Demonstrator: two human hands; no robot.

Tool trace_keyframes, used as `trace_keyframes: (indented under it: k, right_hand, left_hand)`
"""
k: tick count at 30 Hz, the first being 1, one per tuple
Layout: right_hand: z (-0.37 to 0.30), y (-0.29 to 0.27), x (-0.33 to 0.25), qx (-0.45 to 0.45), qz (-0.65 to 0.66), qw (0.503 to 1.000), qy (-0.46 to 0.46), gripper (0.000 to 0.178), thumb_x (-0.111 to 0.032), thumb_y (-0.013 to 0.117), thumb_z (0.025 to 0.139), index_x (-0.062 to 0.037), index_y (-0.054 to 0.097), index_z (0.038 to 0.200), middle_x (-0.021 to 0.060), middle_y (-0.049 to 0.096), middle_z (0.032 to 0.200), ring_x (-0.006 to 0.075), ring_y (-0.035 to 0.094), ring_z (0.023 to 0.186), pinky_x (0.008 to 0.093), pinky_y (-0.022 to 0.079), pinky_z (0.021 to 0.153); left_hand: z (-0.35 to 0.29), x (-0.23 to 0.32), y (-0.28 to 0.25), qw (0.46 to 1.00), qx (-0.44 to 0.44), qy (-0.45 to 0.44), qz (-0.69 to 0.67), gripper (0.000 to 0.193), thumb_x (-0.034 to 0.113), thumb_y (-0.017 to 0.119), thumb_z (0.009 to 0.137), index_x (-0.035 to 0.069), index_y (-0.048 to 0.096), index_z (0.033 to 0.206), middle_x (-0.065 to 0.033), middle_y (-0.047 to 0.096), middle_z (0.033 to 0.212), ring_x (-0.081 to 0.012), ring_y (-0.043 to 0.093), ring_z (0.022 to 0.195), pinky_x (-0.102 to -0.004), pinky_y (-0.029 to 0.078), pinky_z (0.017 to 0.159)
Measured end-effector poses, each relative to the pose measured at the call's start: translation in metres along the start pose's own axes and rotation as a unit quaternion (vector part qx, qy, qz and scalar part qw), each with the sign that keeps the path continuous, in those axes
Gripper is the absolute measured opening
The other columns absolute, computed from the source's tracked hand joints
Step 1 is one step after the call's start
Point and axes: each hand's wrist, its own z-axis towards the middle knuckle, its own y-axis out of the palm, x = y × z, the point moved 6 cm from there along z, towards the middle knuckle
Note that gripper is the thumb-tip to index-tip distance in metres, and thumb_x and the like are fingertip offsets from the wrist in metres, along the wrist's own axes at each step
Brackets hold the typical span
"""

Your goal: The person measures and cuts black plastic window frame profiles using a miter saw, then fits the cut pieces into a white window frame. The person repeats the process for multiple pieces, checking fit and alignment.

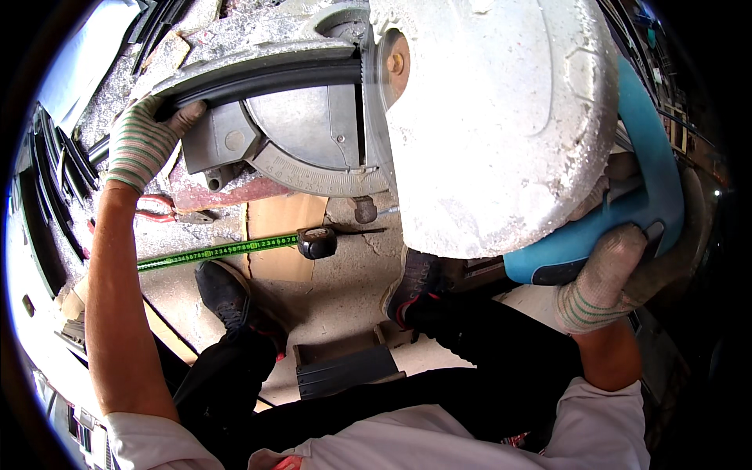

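My left hand (149,141), in a striped knit glove, grips the near end of a black profile strip (274,81). The strip lies along the fence of a miter saw, over its grey base (301,125), and its right end reaches the blade slot. A large whitish guard (501,125), coated in dust, hides most of the blade. At the right, my gloved right hand (607,274) is closed around the saw's teal handle (666,172); some of its fingers are hidden behind the handle.
A tape measure (317,244) with its green blade drawn out lies below the saw, beside red-handled pliers (168,210) and a cardboard piece (286,211). Black strips (70,160) lie at the left. Metal chips cover the surface behind the fence. My shoes (223,294) are close below.
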Motion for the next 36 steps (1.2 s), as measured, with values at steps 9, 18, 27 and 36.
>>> trace_keyframes:
  k: [9, 18, 27, 36]
  right_hand:
    - [-0.007, 0.003, -0.011, -0.109, 0.200, 0.953, 0.202, 0.068, -0.048, 0.051, 0.105, 0.0043, 0.036, 0.147, 0.0187, 0.062, 0.122, 0.0217, 0.065, 0.103, 0.0363, 0.058, 0.090]
    - [0.021, -0.007, 0.001, -0.147, 0.093, 0.970, 0.169, 0.068, -0.048, 0.048, 0.105, 0.0109, 0.046, 0.140, 0.0204, 0.064, 0.115, 0.0237, 0.067, 0.097, 0.0368, 0.058, 0.087]
    - [0.010, 0.005, -0.013, -0.106, 0.300, 0.904, 0.287, 0.077, -0.048, 0.060, 0.102, 0.0088, 0.033, 0.146, 0.0183, 0.062, 0.102, 0.0199, 0.066, 0.068, 0.0332, 0.060, 0.069]
    - [0.000, 0.009, -0.012, -0.051, 0.392, 0.883, 0.252, 0.067, -0.031, 0.066, 0.101, 0.0025, 0.032, 0.148, 0.0156, 0.063, 0.101, 0.0146, 0.062, 0.065, 0.0289, 0.057, 0.057]
  left_hand:
    - [-0.003, 0.005, -0.002, 1.000, 0.015, -0.002, 0.020, 0.070, 0.054, 0.085, 0.079, -0.003, 0.073, 0.118, -0.0190, 0.077, 0.104, -0.0275, 0.075, 0.099, -0.0384, 0.057, 0.091]
    - [-0.002, 0.000, -0.002, 0.998, 0.028, 0.015, 0.045, 0.068, 0.057, 0.082, 0.081, 0.000, 0.075, 0.116, -0.0201, 0.076, 0.104, -0.0314, 0.073, 0.098, -0.0388, 0.057, 0.092]
    - [-0.002, 0.005, -0.003, 0.999, 0.014, 0.000, 0.049, 0.067, 0.057, 0.083, 0.080, 0.002, 0.075, 0.116, -0.0208, 0.074, 0.108, -0.0326, 0.071, 0.102, -0.0391, 0.055, 0.093]
    - [0.000, 0.005, -0.002, 0.998, 0.016, 0.009, 0.067, 0.068, 0.060, 0.081, 0.080, 0.002, 0.075, 0.117, -0.0211, 0.075, 0.108, -0.0337, 0.071, 0.101, -0.0396, 0.055, 0.094]
